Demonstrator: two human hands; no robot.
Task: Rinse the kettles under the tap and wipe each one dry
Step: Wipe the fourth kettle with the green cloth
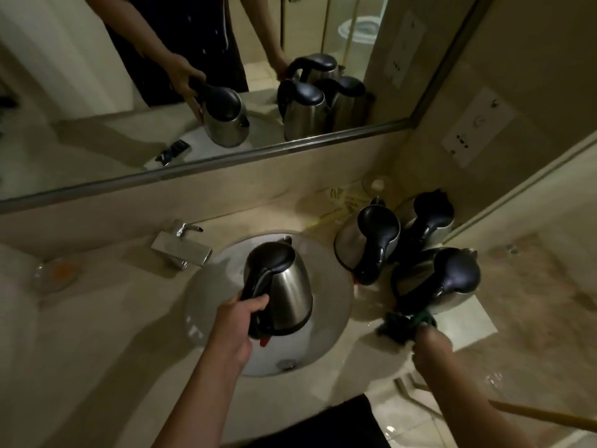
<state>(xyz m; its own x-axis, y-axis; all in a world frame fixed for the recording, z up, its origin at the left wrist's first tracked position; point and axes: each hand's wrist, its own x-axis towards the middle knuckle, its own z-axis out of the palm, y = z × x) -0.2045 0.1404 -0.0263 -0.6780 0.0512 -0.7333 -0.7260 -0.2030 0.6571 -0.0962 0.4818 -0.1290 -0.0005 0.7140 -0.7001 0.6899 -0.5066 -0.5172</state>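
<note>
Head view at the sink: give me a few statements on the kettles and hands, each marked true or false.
1. The left hand holds a kettle by its handle over the sink. True.
2. Three more kettles stand on the counter right of the sink. True.
3. The right hand is empty. False: its fingers grip a dark green cloth.
4. Water is running from the tap. False: no stream shows.
</note>
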